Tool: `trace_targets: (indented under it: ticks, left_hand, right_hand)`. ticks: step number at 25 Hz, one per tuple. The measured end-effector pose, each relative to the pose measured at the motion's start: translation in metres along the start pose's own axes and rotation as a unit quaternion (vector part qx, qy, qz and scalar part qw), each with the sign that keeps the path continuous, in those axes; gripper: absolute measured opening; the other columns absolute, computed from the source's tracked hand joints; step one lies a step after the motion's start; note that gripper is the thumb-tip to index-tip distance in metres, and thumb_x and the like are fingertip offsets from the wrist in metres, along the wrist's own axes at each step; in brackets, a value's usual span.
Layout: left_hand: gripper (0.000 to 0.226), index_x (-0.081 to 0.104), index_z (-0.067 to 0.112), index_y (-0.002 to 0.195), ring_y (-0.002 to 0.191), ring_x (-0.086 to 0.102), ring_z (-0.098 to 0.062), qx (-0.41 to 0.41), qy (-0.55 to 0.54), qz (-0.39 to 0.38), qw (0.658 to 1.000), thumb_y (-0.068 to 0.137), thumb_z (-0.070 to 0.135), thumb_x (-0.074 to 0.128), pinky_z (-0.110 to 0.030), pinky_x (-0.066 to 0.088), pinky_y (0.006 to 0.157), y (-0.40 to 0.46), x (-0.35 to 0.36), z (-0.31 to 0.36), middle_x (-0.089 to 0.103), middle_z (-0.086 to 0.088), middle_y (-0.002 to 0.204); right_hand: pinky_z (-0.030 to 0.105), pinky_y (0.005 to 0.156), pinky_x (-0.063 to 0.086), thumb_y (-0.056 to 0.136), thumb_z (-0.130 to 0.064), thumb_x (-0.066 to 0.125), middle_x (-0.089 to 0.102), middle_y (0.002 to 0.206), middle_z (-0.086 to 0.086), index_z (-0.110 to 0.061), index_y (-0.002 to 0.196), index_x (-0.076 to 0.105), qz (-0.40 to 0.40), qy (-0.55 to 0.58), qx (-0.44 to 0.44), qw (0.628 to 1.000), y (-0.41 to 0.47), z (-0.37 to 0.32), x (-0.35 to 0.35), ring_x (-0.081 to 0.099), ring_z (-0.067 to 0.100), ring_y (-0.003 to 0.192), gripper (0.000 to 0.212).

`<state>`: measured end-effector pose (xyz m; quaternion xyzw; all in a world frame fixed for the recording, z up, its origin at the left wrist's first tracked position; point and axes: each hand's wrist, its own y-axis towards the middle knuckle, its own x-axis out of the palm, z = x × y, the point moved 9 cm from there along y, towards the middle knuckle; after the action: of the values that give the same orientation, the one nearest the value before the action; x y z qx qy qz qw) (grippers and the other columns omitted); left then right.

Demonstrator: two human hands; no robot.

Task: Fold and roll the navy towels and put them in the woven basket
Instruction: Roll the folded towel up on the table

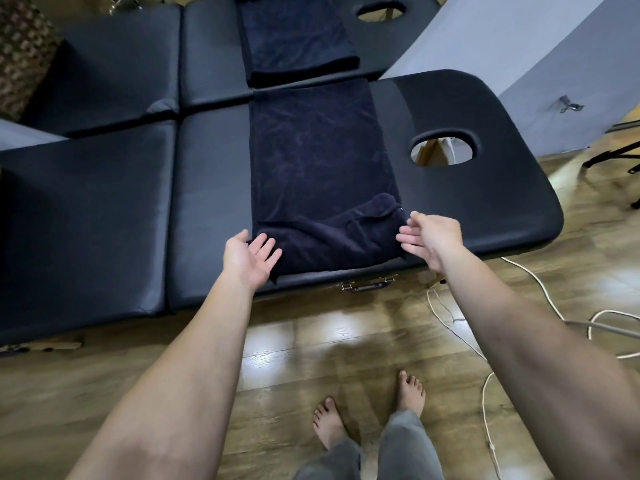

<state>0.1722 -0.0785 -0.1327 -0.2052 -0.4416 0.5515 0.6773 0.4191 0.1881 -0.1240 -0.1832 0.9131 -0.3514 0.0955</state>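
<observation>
A navy towel [318, 168] lies folded lengthwise across the near black massage table [104, 220], its near end turned over into a loose first roll by the table's front edge. My left hand [249, 258] is open, palm up, its fingers against the roll's left end. My right hand [429, 237] is open with straight fingers just at the roll's right end. A second navy towel [298, 43] lies folded flat on the far massage table [121, 64]. No woven basket is in view.
The near table has a face hole [443, 152] at its right end and a metal handle [367, 284] on its front edge. White cords [540, 296] trail over the wooden floor at right. My bare feet [367, 410] stand below. A patterned cushion [20, 53] sits far left.
</observation>
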Motion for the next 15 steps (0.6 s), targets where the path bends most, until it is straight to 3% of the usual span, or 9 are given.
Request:
trace_targets:
  ticks: [2,4,5,6,8,10,11,13,15]
  left_hand:
    - [0.055,0.018,0.02,0.161,0.144,0.042,-0.028,0.071,0.038,-0.017,0.997,0.109,0.024,0.037,-0.047,0.038,0.116,0.001,0.006,0.007,0.039,-0.009,0.159]
    - [0.055,0.024,0.025,0.158,0.142,0.042,-0.017,0.17,0.218,-0.037,0.96,0.107,0.023,0.046,-0.041,0.034,0.12,-0.001,0.012,0.011,0.038,-0.005,0.16]
    - [0.056,0.028,0.026,0.157,0.142,0.04,-0.011,0.212,0.341,-0.063,0.914,0.106,0.025,0.051,-0.039,0.03,0.122,-0.003,0.019,0.009,0.038,-0.003,0.161]
    - [0.058,0.031,0.027,0.155,0.146,0.035,-0.008,0.238,0.468,-0.096,0.846,0.103,0.031,0.055,-0.037,0.027,0.123,-0.006,0.026,0.003,0.036,0.0,0.162]
    - [0.068,0.032,0.031,0.155,0.154,0.016,-0.011,0.256,0.706,-0.128,0.648,0.096,0.047,0.061,-0.037,0.021,0.124,-0.005,0.029,-0.011,0.025,0.01,0.165]
    - [0.083,0.024,0.031,0.159,0.157,0.004,-0.017,0.277,0.84,-0.119,0.451,0.091,0.055,0.065,-0.04,0.015,0.126,-0.003,0.03,-0.013,0.012,0.009,0.169]
    - [0.088,0.021,0.03,0.16,0.157,0.005,-0.019,0.289,0.869,-0.108,0.386,0.09,0.056,0.066,-0.04,0.016,0.126,-0.003,0.032,-0.013,0.01,0.007,0.17]
    - [0.08,0.027,0.03,0.157,0.155,0.015,-0.019,0.318,0.89,-0.08,0.317,0.091,0.052,0.066,-0.037,0.024,0.121,0.0,0.035,-0.009,0.015,0.006,0.169]
    - [0.056,0.049,0.028,0.142,0.149,0.029,-0.018,0.351,0.881,-0.074,0.309,0.092,0.046,0.066,-0.036,0.031,0.113,-0.001,0.04,-0.006,0.031,0.006,0.163]
  right_hand:
    - [0.041,0.082,0.06,0.096,-0.034,0.063,0.076,0.093,0.008,-0.017,0.079,0.069,0.01,-0.147,-0.148,0.978,-0.007,-0.02,0.006,0.072,0.028,0.089,0.025]
    - [0.039,0.09,0.054,0.092,-0.041,0.064,0.076,0.1,0.0,-0.022,0.084,0.075,-0.008,-0.344,-0.316,0.884,-0.026,-0.035,0.025,0.067,0.024,0.098,0.023]
    - [0.04,0.097,0.049,0.092,-0.044,0.064,0.073,0.118,-0.001,-0.026,0.095,0.077,-0.039,-0.431,-0.38,0.818,-0.033,-0.034,0.039,0.062,0.024,0.11,0.023]
    - [0.041,0.104,0.044,0.093,-0.048,0.063,0.064,0.137,-0.001,-0.027,0.112,0.075,-0.071,-0.517,-0.414,0.745,-0.036,-0.028,0.053,0.055,0.025,0.124,0.031]
    - [0.042,0.111,0.033,0.093,-0.055,0.059,0.036,0.161,-0.004,-0.029,0.143,0.054,-0.11,-0.668,-0.408,0.612,-0.029,-0.007,0.067,0.035,0.026,0.144,0.057]
    - [0.042,0.111,0.029,0.094,-0.055,0.059,0.015,0.168,-0.007,-0.03,0.157,0.029,-0.105,-0.745,-0.393,0.53,-0.017,0.005,0.064,0.025,0.027,0.149,0.074]
    - [0.042,0.109,0.03,0.094,-0.052,0.06,0.012,0.169,-0.007,-0.03,0.159,0.022,-0.093,-0.758,-0.391,0.513,-0.012,0.008,0.06,0.028,0.028,0.146,0.078]
    - [0.042,0.102,0.034,0.093,-0.046,0.064,0.019,0.167,-0.006,-0.028,0.158,0.025,-0.072,-0.763,-0.404,0.5,-0.006,0.007,0.056,0.038,0.03,0.135,0.078]
    - [0.042,0.096,0.037,0.09,-0.038,0.069,0.037,0.16,-0.002,-0.025,0.152,0.041,-0.068,-0.747,-0.426,0.507,-0.004,0.003,0.058,0.046,0.032,0.123,0.069]
